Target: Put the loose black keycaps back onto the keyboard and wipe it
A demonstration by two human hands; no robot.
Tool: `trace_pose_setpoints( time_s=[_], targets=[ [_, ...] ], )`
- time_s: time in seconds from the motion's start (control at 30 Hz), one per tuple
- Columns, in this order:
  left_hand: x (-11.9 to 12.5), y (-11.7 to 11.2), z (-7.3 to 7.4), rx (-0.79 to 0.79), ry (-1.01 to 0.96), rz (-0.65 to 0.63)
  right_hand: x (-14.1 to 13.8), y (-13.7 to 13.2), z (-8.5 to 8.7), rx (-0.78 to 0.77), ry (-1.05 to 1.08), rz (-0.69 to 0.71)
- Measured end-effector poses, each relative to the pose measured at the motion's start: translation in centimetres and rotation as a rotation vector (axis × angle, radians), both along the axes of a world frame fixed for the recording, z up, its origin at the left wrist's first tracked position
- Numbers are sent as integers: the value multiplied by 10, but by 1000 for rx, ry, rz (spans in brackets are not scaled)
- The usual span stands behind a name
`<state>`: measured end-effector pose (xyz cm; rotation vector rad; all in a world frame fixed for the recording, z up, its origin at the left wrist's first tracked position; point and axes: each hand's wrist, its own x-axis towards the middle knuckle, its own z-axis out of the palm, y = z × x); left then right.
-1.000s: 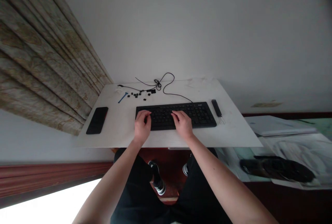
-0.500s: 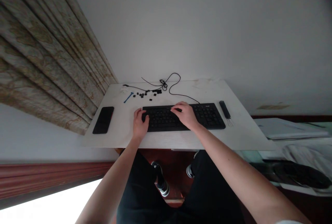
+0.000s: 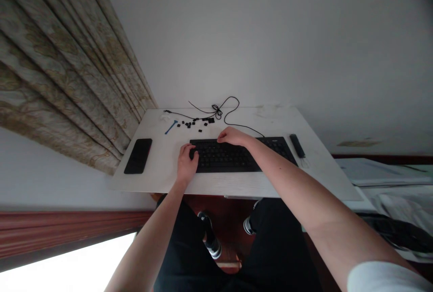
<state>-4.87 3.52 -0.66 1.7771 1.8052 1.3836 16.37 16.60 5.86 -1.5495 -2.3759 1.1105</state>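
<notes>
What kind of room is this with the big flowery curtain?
It looks like a room in someone's home, though I can't be sure. The patterned curtain seems homey, and the small white desk with a black keyboard on it suggests a work corner.

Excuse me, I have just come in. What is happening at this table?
A person is working at a black keyboard with two bare hands. The left hand is at its left end, thumb and fingers apart. The right hand is at its far edge, fingertips close together; whether they hold anything is too small to tell. Small black pieces lie scattered beyond the keyboard, near its cable and a blue tool. A phone lies to the left.
</notes>
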Motion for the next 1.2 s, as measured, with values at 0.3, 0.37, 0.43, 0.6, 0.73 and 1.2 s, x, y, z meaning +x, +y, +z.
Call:
trace_pose_setpoints(
  time_s=[0.3, 0.37, 0.43, 0.6, 0.73, 1.2],
  targets=[
    [-1, 1, -1, -2, 8, -6, -2, 6, 6, -38, -78, 7],
    [-1, 1, -2, 1, 9, -5, -2, 7, 5, -37, -82, 16],
    [-1, 1, -2, 4, 9, -3, -1, 7, 4, -35, -73, 21],
    [0, 1, -2, 0, 9, 0, 0, 7, 1, -38, -49, 6],
    [0, 1, -1, -4, 15, -2, -3, 8, 2, -26, -83, 13],
    [2, 0, 1, 5, 21, -4, -7, 17, -5, -68, -86, 30]
  ],
)
